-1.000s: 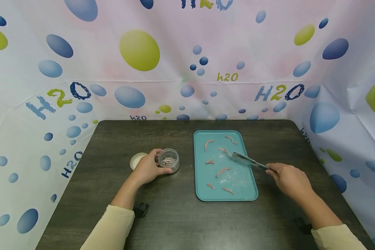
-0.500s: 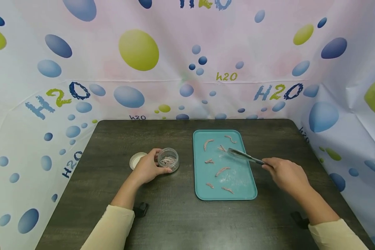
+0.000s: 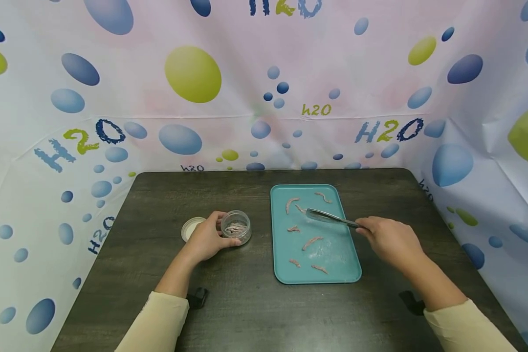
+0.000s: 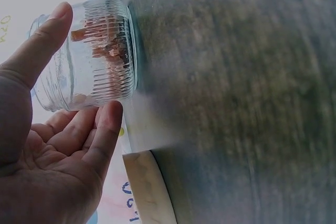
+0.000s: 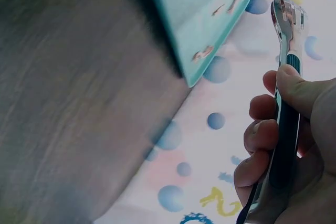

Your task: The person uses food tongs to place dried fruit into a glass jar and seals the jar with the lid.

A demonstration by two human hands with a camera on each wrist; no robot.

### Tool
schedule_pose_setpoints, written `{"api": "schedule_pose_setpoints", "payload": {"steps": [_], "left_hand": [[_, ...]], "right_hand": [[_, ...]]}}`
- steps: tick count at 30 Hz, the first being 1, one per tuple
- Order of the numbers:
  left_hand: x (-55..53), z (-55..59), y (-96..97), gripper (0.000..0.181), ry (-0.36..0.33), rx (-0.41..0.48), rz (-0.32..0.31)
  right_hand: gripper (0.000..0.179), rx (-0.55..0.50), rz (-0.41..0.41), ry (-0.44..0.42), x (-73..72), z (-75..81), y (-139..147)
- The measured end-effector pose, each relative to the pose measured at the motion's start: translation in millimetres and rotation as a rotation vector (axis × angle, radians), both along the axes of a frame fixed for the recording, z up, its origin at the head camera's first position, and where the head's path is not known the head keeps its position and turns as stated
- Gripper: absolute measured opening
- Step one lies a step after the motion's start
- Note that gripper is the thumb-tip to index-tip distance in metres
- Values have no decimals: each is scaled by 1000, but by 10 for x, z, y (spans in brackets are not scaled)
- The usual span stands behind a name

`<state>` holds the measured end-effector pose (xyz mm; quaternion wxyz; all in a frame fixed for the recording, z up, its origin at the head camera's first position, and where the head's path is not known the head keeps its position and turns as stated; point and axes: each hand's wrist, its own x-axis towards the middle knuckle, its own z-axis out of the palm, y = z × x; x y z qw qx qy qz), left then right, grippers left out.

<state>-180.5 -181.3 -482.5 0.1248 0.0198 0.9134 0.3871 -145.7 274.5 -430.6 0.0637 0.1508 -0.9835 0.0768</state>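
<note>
My left hand (image 3: 207, 238) grips a small clear glass jar (image 4: 102, 51) by its side, thumb and fingers on opposite walls. Several thin pinkish strips lie in the bottom of the jar. My right hand (image 3: 393, 242) holds metal tongs (image 3: 332, 217) with dark handles (image 5: 286, 135), fingers wrapped round them. The tongs reach in over the right side of a teal tray (image 3: 343, 275). At their tips a pinkish strip (image 3: 300, 209) sticks out to the left. More strips (image 3: 312, 243) are scattered over the tray.
A round pale lid (image 3: 189, 227) lies on the table just left of the jar, partly behind my left hand. White powdery smears mark the tray. A dark wood table (image 3: 246, 313) carries everything, with a printed cloth (image 3: 229, 122) behind it.
My right hand and the tongs have moved left across the tray, and the strip at the tips has gone left with them. My left hand and the jar have stayed put.
</note>
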Motion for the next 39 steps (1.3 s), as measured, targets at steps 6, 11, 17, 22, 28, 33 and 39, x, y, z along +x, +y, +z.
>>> {"api": "schedule_pose_setpoints", "payload": {"steps": [6,11,17,22,28,33,39], "left_hand": [[3,0,-7,92,1,-4,2],[3,-3,-8,92,3,-7,4],[3,-3,-14,91,12,-11,-2],[3,-3,-24,88,22,-8,-13],[-2,-7,-36,87,29,-10,-20],[-9,-14,-42,87,30,-7,-22],[-16,-28,-46,86,31,7,-22]], "right_hand": [[24,-10,29,10,-53,76,-179],[21,-12,65,32,-89,113,-326],[19,-13,90,48,-118,124,-475],[18,-17,97,45,-129,136,-591],[18,-16,124,31,-137,148,-729],[21,-12,160,38,-151,164,-866],[15,21,205,53,-174,182,-1091]]}}
